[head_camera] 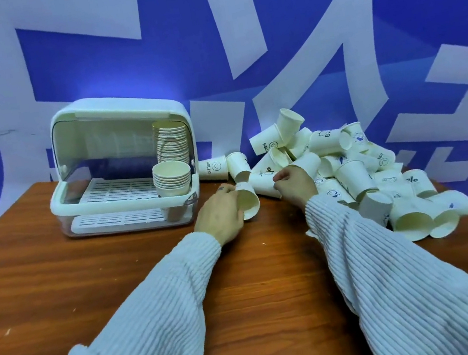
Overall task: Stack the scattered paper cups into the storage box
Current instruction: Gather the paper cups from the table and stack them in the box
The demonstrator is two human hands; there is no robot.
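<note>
**Both hands on cups at the edge of the pile**

The left hand [221,214] curls its fingers round a paper cup [248,201] lying on its side, mouth toward the camera. Just to its right, the right hand [293,183] pinches the rim of another cup [264,183] at the near edge of the cup pile [357,170], which spreads right of and beyond that hand. Beyond the left hand stands the storage box [123,164], lid raised, with a short stack [171,176] in front of a taller stack [170,139] at its right end. Both ribbed white sleeves [165,295] lie over a brown wooden table [44,284]. Behind everything rises a blue wall [295,29] with large white shapes
</note>
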